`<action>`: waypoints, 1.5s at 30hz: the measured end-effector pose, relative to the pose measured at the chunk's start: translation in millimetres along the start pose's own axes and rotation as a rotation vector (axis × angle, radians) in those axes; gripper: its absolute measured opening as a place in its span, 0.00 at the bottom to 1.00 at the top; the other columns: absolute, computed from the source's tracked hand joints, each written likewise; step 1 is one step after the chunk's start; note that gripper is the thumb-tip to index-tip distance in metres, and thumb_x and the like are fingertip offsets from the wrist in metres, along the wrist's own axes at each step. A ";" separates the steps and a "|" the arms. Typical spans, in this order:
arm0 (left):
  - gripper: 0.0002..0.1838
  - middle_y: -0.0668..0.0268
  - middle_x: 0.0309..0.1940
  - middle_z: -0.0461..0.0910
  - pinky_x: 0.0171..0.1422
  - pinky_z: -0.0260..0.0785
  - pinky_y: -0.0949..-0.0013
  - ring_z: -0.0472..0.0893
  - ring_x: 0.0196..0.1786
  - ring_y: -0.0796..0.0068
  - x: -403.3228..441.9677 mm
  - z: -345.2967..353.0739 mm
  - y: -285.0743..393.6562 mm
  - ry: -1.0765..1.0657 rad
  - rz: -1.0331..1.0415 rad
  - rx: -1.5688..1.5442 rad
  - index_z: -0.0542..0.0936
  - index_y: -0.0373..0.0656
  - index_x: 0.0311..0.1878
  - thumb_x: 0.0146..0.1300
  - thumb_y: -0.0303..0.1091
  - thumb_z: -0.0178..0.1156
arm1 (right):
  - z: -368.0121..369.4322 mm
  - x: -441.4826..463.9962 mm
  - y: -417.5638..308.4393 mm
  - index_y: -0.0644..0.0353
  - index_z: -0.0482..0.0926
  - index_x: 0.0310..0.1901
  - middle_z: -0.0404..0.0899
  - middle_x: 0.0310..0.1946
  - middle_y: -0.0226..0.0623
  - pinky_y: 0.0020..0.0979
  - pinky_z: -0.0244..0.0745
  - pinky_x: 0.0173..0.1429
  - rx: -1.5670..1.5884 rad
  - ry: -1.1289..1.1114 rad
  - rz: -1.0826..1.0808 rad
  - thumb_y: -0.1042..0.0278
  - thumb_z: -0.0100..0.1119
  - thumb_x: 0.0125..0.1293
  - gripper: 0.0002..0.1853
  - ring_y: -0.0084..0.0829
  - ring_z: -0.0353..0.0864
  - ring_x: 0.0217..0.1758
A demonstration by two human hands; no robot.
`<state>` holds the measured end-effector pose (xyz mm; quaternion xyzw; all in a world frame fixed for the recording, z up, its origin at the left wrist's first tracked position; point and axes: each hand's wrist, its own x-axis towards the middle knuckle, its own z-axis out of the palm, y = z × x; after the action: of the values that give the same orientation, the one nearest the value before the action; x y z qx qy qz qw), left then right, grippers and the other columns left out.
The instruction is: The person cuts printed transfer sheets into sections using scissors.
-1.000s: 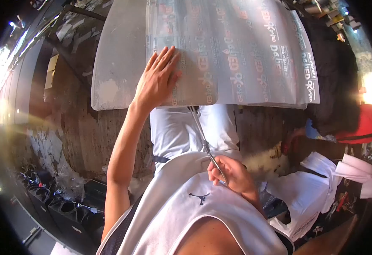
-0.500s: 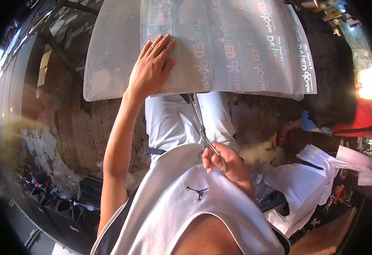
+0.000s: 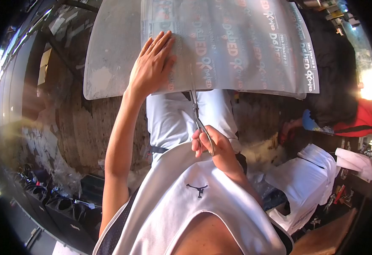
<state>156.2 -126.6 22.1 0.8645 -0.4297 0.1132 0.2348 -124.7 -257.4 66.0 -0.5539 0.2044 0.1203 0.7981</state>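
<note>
My left hand (image 3: 152, 66) lies flat on a translucent printed film sheet (image 3: 245, 55), fingers stretched out and pressed together. Mirrored lettering in blue and red runs over the film, which rests on a grey board (image 3: 105, 55) across my lap. My right hand (image 3: 215, 146) has its fingers through the handles of a pair of long metal scissors (image 3: 196, 112). Their blades reach up past the near edge of the film, right of my left hand. One blade lies over the sheet; where the other runs is hard to make out.
White trousers (image 3: 164, 114) show under the board. A white plastic bag or cloth (image 3: 302, 182) lies at lower right beside several small tools (image 3: 339, 193). At the right edge is a red and black garment (image 3: 356, 121). Crumpled clear plastic (image 3: 58, 165) lies at left.
My right hand has moved forward and a little left, taking the scissors' blades further over the film. The film has shifted slightly right. My left hand stays almost where it was.
</note>
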 end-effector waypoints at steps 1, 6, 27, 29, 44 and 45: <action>0.29 0.56 0.81 0.65 0.90 0.46 0.54 0.59 0.86 0.60 0.3 -0.5 0.5 -0.002 -0.005 0.004 0.70 0.39 0.78 0.80 0.44 0.51 | 1.4 0.1 -0.5 0.63 0.77 0.49 0.81 0.34 0.32 0.23 0.73 0.41 0.001 0.002 0.006 0.45 0.56 0.83 0.23 0.19 0.77 0.32; 0.29 0.56 0.81 0.65 0.91 0.46 0.54 0.59 0.86 0.59 -0.1 0.4 1.2 -0.011 -0.016 0.001 0.70 0.39 0.78 0.80 0.44 0.50 | 4.0 2.1 1.0 0.65 0.77 0.50 0.82 0.34 0.32 0.23 0.73 0.41 -0.052 0.025 -0.004 0.46 0.56 0.82 0.24 0.19 0.78 0.33; 0.34 0.57 0.82 0.65 0.91 0.46 0.55 0.58 0.86 0.61 -0.5 2.2 3.8 0.005 -0.014 0.072 0.70 0.41 0.78 0.78 0.52 0.56 | 8.9 5.7 8.7 0.70 0.75 0.54 0.83 0.39 0.39 0.26 0.75 0.48 -0.046 -0.030 -0.027 0.57 0.51 0.85 0.19 0.23 0.80 0.37; 0.36 0.57 0.82 0.65 0.91 0.46 0.55 0.59 0.86 0.61 -2.0 4.9 2.8 0.015 -0.009 0.087 0.70 0.41 0.79 0.77 0.55 0.56 | 9.6 7.3 12.8 0.69 0.75 0.54 0.82 0.38 0.37 0.25 0.75 0.46 -0.032 -0.008 -0.058 0.55 0.52 0.85 0.20 0.21 0.79 0.36; 0.36 0.58 0.82 0.65 0.92 0.44 0.57 0.58 0.86 0.64 -3.0 8.6 1.3 0.011 -0.014 0.126 0.70 0.42 0.79 0.78 0.57 0.54 | 6.6 8.0 14.4 0.69 0.76 0.54 0.82 0.37 0.36 0.24 0.75 0.44 -0.055 0.008 -0.091 0.51 0.52 0.85 0.23 0.21 0.79 0.35; 0.36 0.58 0.82 0.65 0.92 0.44 0.57 0.58 0.86 0.64 -3.3 8.7 1.4 0.009 -0.015 0.125 0.70 0.42 0.79 0.78 0.57 0.54 | 7.4 7.3 13.6 0.69 0.76 0.54 0.82 0.37 0.36 0.24 0.75 0.44 -0.046 0.012 -0.078 0.51 0.52 0.85 0.23 0.21 0.79 0.35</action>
<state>153.0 -129.4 13.7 0.8802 -0.4141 0.1421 0.1832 -122.5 -245.8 53.5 -0.5802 0.1847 0.0902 0.7881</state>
